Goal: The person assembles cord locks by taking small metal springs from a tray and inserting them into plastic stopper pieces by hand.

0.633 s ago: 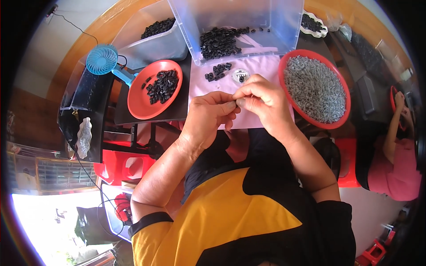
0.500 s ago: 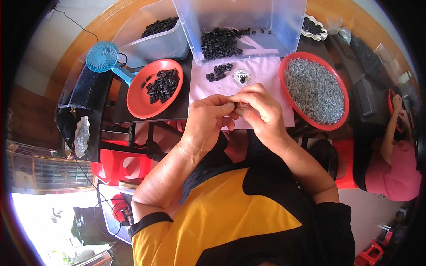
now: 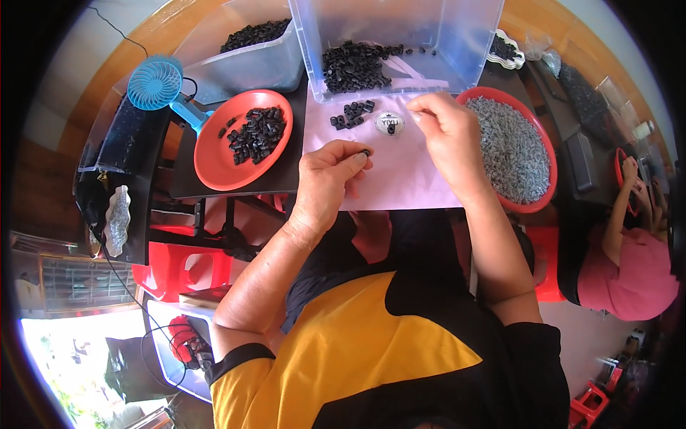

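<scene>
Between the thumb and forefinger of my left hand [image 3: 323,179] is a small black plastic piece [image 3: 366,152], mostly covered by the fingers. My right hand [image 3: 451,136] is apart from it, thumb and fingertips pinched together; whatever they hold is too small to make out. Beneath both hands lies a pink cloth [image 3: 400,186]. A round disc [image 3: 389,131] with a black piece on it lies between the hands, beside a small group of black cylindrical pieces [image 3: 350,115]. To the right, partly behind my right forearm, a red bowl [image 3: 549,187] holds many small silvery pieces.
A red bowl [image 3: 207,168] of black pieces sits left, near a blue fan [image 3: 155,84]. Behind the cloth, a clear bin [image 3: 443,57] tipped toward me holds more black pieces; another bin [image 3: 246,79] stands back left. A person in pink [image 3: 632,275] works at far right.
My hands were together at the black piece. The right hand has moved away to the right and farther forward, while the left stays near the same spot with the piece.
</scene>
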Available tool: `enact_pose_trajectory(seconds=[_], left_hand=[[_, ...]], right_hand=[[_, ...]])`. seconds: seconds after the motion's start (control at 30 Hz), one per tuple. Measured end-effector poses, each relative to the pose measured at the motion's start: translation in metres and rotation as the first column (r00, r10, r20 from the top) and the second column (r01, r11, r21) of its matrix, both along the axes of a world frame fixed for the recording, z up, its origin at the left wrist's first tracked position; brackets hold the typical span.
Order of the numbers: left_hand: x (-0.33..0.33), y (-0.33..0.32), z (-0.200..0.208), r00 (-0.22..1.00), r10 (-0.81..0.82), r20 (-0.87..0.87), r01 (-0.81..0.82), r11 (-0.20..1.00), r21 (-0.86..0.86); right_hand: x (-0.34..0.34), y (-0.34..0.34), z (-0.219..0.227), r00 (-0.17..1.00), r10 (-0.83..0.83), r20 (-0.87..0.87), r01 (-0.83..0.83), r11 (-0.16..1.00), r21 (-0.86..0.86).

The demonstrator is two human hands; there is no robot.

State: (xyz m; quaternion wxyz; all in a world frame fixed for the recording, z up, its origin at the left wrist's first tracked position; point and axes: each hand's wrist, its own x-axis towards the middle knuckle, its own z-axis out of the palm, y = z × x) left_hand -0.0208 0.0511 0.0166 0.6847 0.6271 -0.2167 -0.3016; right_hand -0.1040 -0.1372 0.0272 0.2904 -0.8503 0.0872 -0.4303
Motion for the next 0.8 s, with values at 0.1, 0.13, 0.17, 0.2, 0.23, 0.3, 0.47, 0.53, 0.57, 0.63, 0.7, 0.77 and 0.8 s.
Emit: enact_pose_trajectory(seconds=[0.1,0.13,0.17,0.2,0.23,0.3,0.47,0.53,0.57,0.63,0.7,0.77,0.8], left_hand=[[0.0,0.003,-0.006,0.999,-0.017,0.046,0.017,1.0,0.02],[0.0,0.003,-0.007,0.997,-0.039,0.067,0.037,0.999,0.019],[0.001,0.002,-0.006,0.997,-0.039,0.065,0.038,0.999,0.015],[0.001,0.004,-0.005,0.996,-0.045,0.076,0.044,0.999,0.018],[0.001,0.005,-0.004,0.995,-0.051,0.088,0.05,0.999,0.021],[0.0,0.005,-0.006,0.995,-0.046,0.089,0.046,0.999,0.001],[0.003,0.005,-0.015,0.993,-0.009,0.116,0.015,0.999,-0.047],[0.003,0.006,-0.016,0.995,0.01,0.097,-0.004,0.998,-0.064],[0.003,0.006,-0.015,0.995,0.015,0.097,-0.008,0.997,-0.071],[0.001,0.008,-0.012,0.999,0.003,0.044,0.0,0.997,-0.073],[0.001,0.009,-0.013,0.999,0.002,0.032,0.0,0.997,-0.08],[0.002,0.009,-0.013,1.0,-0.001,0.023,0.003,0.996,-0.086],[0.003,0.009,-0.013,1.0,-0.003,0.019,0.004,0.997,-0.08]], right_hand=[[0.016,0.005,-0.01,0.966,-0.146,-0.214,0.085,0.959,-0.27],[0.022,0.004,-0.013,0.965,-0.147,-0.216,0.085,0.958,-0.274],[0.028,0.003,-0.016,0.946,-0.207,-0.249,0.109,0.928,-0.357],[0.033,0.003,-0.017,0.923,-0.265,-0.278,0.125,0.892,-0.435],[0.04,0.003,-0.016,0.923,-0.264,-0.281,0.123,0.892,-0.435],[0.055,0.002,-0.011,0.904,-0.281,-0.323,0.113,0.885,-0.453],[0.075,0.0,-0.014,0.881,-0.249,-0.403,0.066,0.907,-0.417],[0.073,-0.003,-0.012,0.879,-0.249,-0.407,0.048,0.895,-0.444],[0.07,-0.005,-0.01,0.855,-0.241,-0.458,0.03,0.906,-0.422],[0.067,-0.001,-0.005,0.829,-0.23,-0.51,0.009,0.917,-0.398],[0.067,0.001,0.0,0.865,-0.214,-0.454,0.023,0.921,-0.389],[0.074,0.005,0.002,0.879,-0.164,-0.447,-0.019,0.926,-0.377],[0.078,0.008,0.003,0.889,-0.113,-0.443,-0.063,0.93,-0.363]])
